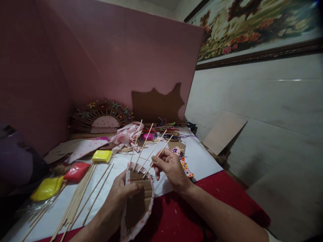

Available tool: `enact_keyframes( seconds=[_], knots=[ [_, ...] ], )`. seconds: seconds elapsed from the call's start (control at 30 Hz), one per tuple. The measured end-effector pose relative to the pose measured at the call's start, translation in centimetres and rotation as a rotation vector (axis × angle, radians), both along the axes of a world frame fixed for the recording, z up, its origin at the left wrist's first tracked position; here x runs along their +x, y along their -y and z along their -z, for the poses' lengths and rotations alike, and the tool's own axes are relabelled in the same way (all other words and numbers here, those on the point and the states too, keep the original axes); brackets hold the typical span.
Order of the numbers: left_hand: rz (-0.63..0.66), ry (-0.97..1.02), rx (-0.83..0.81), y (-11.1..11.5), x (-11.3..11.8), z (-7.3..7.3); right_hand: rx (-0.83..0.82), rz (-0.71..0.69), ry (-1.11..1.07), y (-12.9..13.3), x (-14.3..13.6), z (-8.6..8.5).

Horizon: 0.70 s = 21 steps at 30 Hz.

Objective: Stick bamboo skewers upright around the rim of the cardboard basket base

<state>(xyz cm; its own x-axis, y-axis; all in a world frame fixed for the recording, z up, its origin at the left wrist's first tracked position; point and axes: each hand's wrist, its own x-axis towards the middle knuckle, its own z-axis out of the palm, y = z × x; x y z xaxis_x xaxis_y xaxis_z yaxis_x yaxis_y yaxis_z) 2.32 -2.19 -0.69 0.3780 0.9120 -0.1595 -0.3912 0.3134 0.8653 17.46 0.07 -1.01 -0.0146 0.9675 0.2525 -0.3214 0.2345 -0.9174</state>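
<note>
My left hand (126, 190) grips a half-round piece of brown cardboard (137, 205) whose edge is wrapped in pale pink spotted cloth. Several thin wooden sticks rise from its upper edge, fanned apart, among them a stick (135, 143) at the left. Between the thumb and fingers of my right hand (168, 166) is the rightmost wooden stick (165, 147); its lower end lies against the cardboard near the rim. Just beyond my right hand rests a colourful spotted cut-out (185, 164).
Loose wooden sticks (78, 198) lie at the left, by yellow (102, 156) and red packets (77, 171). Crumpled pink cloth (128, 134) sits behind. A decorated fan shape (104, 121) and jagged brown cardboard (158, 104) stand against the pink panel (126, 50). Red cloth (227, 195) covers the near edge.
</note>
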Motion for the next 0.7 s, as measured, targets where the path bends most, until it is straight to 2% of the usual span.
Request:
enact_keyframes(
  seconds=[0.27,0.7],
  knots=[
    [-0.002,0.026,-0.008,0.30,0.09,-0.28,0.004,-0.001,0.016,0.00,-0.02,0.01],
    [-0.028,-0.035,0.025,0.43,0.01,0.07,0.029,0.010,0.048,-0.20,0.12,0.50]
  ],
)
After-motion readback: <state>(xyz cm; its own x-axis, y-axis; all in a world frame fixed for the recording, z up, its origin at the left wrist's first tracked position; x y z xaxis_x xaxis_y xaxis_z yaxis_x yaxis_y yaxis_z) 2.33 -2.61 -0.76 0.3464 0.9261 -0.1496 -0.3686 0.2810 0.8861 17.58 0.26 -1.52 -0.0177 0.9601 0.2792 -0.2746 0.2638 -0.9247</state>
